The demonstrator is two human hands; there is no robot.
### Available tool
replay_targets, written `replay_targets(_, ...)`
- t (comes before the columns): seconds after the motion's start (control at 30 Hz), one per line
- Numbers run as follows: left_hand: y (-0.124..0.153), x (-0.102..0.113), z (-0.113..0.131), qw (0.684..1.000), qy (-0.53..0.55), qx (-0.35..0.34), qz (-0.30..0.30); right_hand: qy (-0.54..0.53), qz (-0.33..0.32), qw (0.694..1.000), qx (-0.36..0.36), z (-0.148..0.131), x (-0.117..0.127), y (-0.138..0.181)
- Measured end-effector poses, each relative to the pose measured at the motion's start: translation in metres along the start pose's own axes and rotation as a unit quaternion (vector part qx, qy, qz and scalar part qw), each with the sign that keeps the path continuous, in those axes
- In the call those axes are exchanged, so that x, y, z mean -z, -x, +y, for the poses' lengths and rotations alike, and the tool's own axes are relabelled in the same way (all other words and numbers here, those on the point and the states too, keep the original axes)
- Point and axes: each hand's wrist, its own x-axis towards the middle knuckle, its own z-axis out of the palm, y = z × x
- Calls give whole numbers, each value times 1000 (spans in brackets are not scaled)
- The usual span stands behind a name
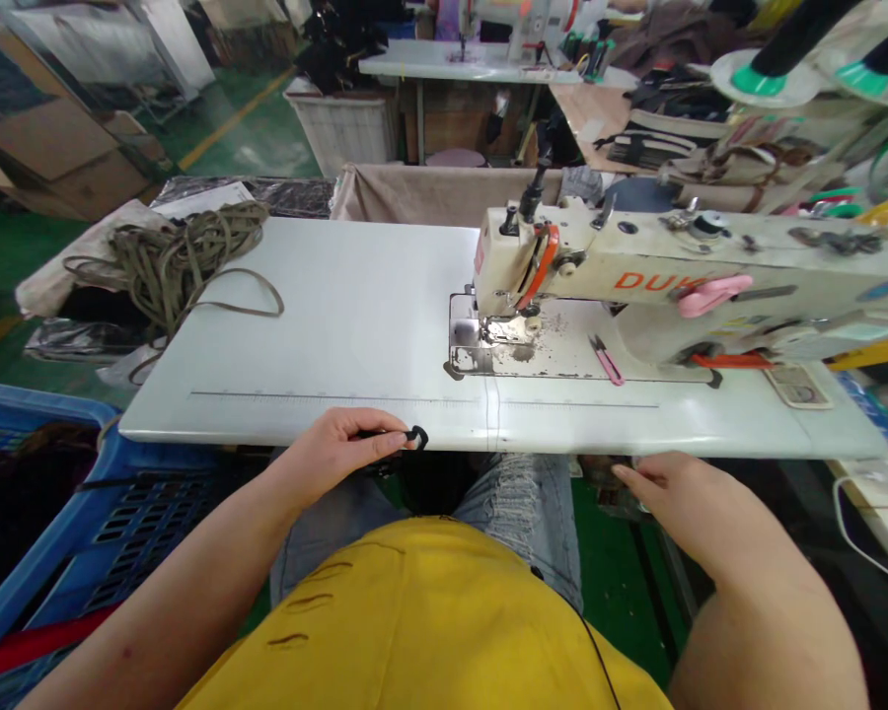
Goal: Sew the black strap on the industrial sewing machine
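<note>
The weakest point, I think, is the hold on the black piece (420, 437). It is at the near edge of the desk (347, 306), and the left hand (340, 446) has only its tip part between thumb and index finger. If this pinch became loose, the piece could slip over the edge and fall to the jeans (522, 503) or lower, because nothing supports it on the near side. How much of it hangs below is hard to see.

A second risk is the snips (608, 361), which lie loose beside the machine (599, 261), with blades pointing to the far side; a careless sweep could push them, or prick a finger. On the left, a loop of cord (259, 296) lies over the desk and could catch on an arm passing there.

About the pose: the left forearm (214, 557) comes from the near left, and its fingers point to the right. The grip of this hand is closed on the black piece. The right hand (677, 493) is well apart, just at the near edge on the right, with bent wrist and fingers turned to the left. Its fingertips are near the desk's underside; whether they hold something, I cannot tell.
</note>
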Motion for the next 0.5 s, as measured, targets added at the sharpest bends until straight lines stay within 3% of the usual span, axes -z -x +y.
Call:
replay_targets(0.07, -5, -9, 1, 999, -16, -45, -24, -93, -7, 992, 83, -38, -11, 2)
replay_targets(0.13, -8, -17, 4, 994, -24, -91, -55, -211, 2, 962, 176, -75, -24, 4)
replay_targets(0.27, -10, -28, 13, 986, -16, -118, -119, -306, -109, 919, 223, -125, -49, 5)
replay_targets(0.4, -9, -29, 15, 983, -39, -131, -125, -326, -183, 896, 238, -134, -65, 1)
replay_targets(0.5, -9, -25, 8, 976, -131, -157, -82, -324, -166, 908, 208, -125, -68, -4)
